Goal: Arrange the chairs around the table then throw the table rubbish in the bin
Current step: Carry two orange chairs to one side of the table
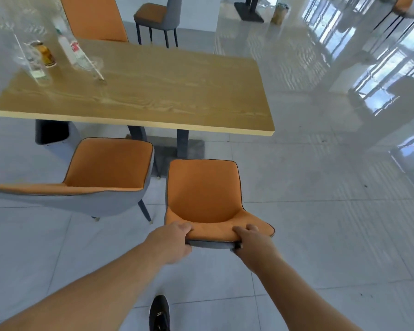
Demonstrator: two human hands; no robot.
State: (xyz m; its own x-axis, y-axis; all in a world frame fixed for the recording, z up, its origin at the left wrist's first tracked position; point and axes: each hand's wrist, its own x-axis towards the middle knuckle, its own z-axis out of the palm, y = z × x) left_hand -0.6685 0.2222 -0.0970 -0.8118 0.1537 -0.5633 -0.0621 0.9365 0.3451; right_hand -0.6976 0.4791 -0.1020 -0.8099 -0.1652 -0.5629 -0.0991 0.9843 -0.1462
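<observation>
Both hands gripped the top edge of the backrest of the near chair (202, 194). Left hand (175, 242) clamped the backrest's left end, fingers curled over the orange front and thumb under the grey back. Right hand (251, 240) did the same at the right end, fingers (247, 228) wrapped over the top. Chair seat faced the table (153, 91), its front edge just short of the table's near edge, by the dark pedestal base (177, 144).

A 2nd chair (105, 168) stood just to the left, turned at an angle, its seat corner close to the held chair but apart from it. A 3rd chair (96, 17) sat on the far side, backrest touching or nearly touching the far table edge; cannot tell which. A 4th chair (157, 17) stood farther back, well apart from the table.

Rubbish sat at the table's far-left corner: a small brown bottle (46, 53), a clear plastic bottle (73, 50) lying tilted, and clear plastic wrapping (30, 58), blurred. Rest of the tabletop was bare wood.

Glossy tiled floor (320, 187) lay open to the right of the held chair and past the table's right edge. One dark shoe (159, 312) showed at the bottom, behind the chair.
</observation>
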